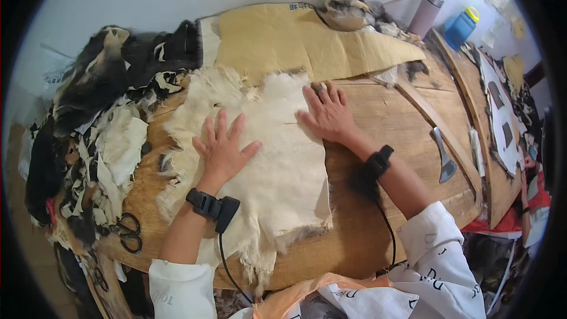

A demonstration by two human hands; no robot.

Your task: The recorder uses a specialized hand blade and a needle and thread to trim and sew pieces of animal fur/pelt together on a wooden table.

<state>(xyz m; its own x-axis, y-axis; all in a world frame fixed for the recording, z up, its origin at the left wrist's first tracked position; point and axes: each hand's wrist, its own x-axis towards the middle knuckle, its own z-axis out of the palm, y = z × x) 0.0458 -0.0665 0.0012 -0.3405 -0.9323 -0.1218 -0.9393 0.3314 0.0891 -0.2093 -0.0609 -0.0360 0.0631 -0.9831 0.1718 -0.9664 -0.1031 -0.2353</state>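
A cream-coloured fur pelt lies skin side up on the wooden table, with ragged furry edges at its left and bottom. My left hand rests flat on its left half, fingers spread. Near the pelt's upper right edge, my right hand lies palm down with its fingers apart, a ring on one of them. Neither hand grips anything. Just beyond the pelt is a large tan paper pattern, whose pointed end reaches to the right.
Black-handled scissors lie at the table's left edge beside heaped fur scraps. To the right are a curved metal blade, long wooden strips and a white template. A pink flask and blue bottle stand at back right.
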